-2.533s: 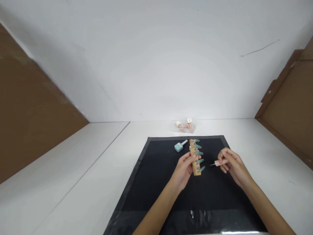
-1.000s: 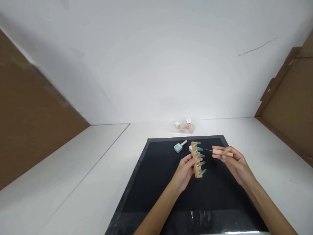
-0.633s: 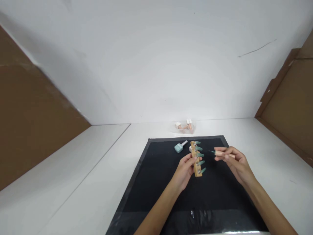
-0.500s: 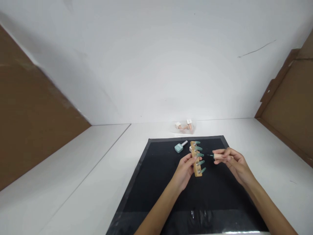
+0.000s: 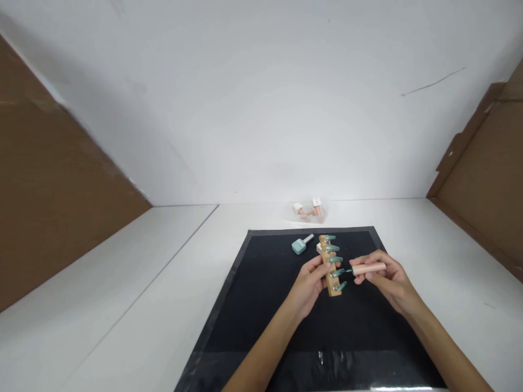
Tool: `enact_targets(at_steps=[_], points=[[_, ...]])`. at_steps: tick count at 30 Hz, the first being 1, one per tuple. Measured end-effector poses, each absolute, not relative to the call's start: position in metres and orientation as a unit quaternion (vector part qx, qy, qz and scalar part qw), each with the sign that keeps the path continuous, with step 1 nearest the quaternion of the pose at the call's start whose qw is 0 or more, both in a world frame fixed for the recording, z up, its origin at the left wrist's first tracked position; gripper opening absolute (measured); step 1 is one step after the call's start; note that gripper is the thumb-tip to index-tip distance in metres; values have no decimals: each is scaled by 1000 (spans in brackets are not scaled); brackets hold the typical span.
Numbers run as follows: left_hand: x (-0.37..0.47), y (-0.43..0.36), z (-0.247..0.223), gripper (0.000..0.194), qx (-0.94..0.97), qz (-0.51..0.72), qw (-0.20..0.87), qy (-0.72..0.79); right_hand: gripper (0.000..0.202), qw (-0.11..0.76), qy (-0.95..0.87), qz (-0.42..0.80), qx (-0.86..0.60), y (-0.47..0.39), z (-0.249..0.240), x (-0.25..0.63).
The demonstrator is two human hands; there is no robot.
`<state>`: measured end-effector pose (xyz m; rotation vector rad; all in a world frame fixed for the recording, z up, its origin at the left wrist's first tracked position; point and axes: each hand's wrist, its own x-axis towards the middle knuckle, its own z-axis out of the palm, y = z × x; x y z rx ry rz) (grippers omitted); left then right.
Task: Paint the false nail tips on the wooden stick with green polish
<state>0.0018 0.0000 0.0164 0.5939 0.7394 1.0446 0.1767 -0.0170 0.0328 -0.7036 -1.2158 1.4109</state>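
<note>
My left hand (image 5: 309, 286) is closed on a wooden nail display stand (image 5: 334, 291), held up over the black mat. Several green false nails (image 5: 335, 259) stick out to the right from round metal mounts along it. Between the fingers of my right hand (image 5: 388, 277) is a nail polish brush (image 5: 369, 268) with a pink handle. Its green-coated tip points left, at or very near the end of the second nail from the bottom; whether they touch I cannot tell. A white-topped object (image 5: 319, 248) is partly hidden behind the stand.
A teal nail polish bottle (image 5: 298, 246) with a silver cap lies on the black mat (image 5: 261, 305). Behind the mat, a clear plastic bag (image 5: 309, 213) holds pink-and-white bottles against the white wall (image 5: 278, 109). Brown cardboard panels (image 5: 61, 185) flank the white table.
My right hand has brought the brush left and slightly down, from beside the middle nail to the second from the bottom. The handle now shows more fully. The stand has barely shifted.
</note>
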Motion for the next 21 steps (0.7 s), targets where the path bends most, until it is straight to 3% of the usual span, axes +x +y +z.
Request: enact_targets(at_steps=[11,21], points=[[0,-2,17,39,305,473,758,330,25,554,-506,550,-366,-15,30,176],[1,-1,12,43,296,480,757,330,27,547,-515,537,-383,-14,27,176]])
